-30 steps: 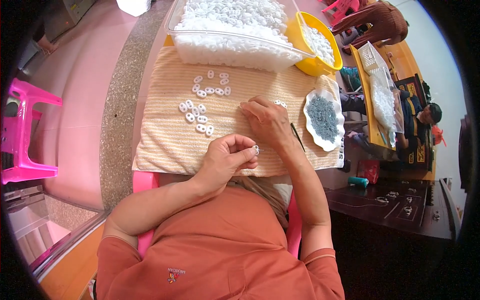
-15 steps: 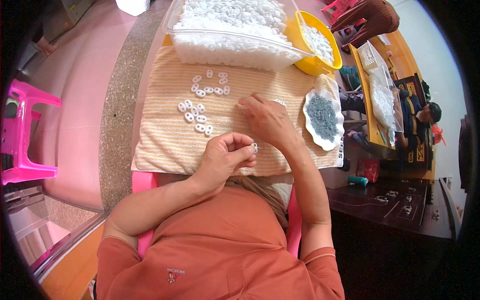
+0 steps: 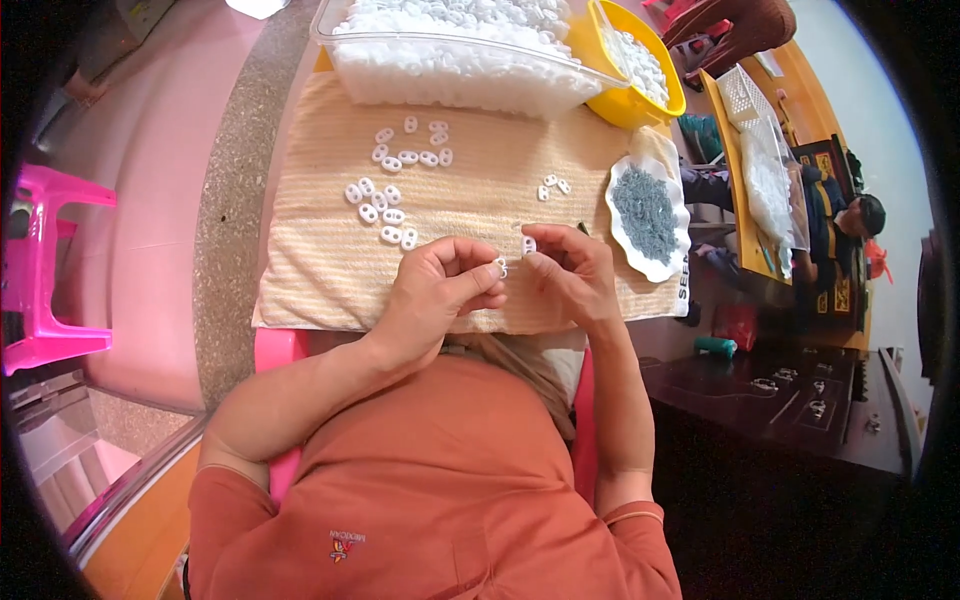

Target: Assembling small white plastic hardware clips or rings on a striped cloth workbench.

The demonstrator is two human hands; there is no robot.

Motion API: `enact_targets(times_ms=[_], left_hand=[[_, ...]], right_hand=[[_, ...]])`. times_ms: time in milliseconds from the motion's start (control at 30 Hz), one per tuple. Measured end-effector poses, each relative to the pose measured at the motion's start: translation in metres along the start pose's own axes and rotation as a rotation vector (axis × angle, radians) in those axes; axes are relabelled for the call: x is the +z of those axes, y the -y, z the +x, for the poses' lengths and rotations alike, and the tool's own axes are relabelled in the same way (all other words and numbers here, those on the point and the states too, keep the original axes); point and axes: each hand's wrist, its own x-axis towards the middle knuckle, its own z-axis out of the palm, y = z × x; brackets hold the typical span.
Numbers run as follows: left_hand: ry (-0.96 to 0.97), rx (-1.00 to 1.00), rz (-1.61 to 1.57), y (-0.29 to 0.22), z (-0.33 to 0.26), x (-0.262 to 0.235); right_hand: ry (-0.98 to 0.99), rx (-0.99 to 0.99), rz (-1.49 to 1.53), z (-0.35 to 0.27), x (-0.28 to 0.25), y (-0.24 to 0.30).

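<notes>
My left hand (image 3: 435, 287) is closed, pinching a small white ring-like piece (image 3: 501, 267) between thumb and fingertips. Opposite it, my right hand (image 3: 578, 277) pinches a white oval two-hole piece (image 3: 528, 245), held upright. A small gap separates the two pieces above the striped towel (image 3: 320, 275). Loose white two-hole pieces lie in an upper cluster (image 3: 408, 157) and a lower cluster (image 3: 367, 213) beyond my left hand. Three smaller white pieces (image 3: 564, 187) rest beyond my right hand. A short dark item (image 3: 583, 229) beside its fingers is too small to make out.
A scalloped white plate (image 3: 614, 208) of small grey pieces (image 3: 645, 212) stands at the right. Along the far edge are a clear bin (image 3: 440, 82) and a yellow tub (image 3: 620, 107), both holding white pieces. A pink stool (image 3: 40, 270) is at left; another person (image 3: 835, 225) sits far right.
My right hand has come back from the far part of the towel toward my left hand, now with a white two-hole piece in its fingertips. My left hand keeps its pinch.
</notes>
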Motion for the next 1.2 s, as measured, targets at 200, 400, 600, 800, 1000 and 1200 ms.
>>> enact_targets(times_ms=[200, 400, 600, 800, 1000, 1200], left_hand=[[-0.007, -0.012, 0.008, 0.002, 0.001, -0.001], [0.006, -0.008, -0.005, 0.003, 0.001, -0.003], [0.008, -0.007, -0.005, 0.001, 0.001, -0.002], [0.008, -0.003, -0.004, 0.003, 0.001, -0.003], [-0.011, -0.011, 0.008, 0.003, 0.001, -0.002], [-0.025, -0.008, 0.001, 0.003, 0.002, -0.002]], right_hand=[[0.017, 0.001, 0.152, -0.010, 0.007, -0.006], [0.028, -0.019, 0.169, -0.011, 0.012, -0.005], [0.034, 0.020, 0.257, -0.011, 0.014, -0.008], [0.035, 0.004, 0.287, -0.011, 0.013, -0.014], [0.054, -0.002, 0.335, -0.011, 0.012, -0.016], [0.035, -0.005, 0.316, -0.010, 0.013, -0.015]])
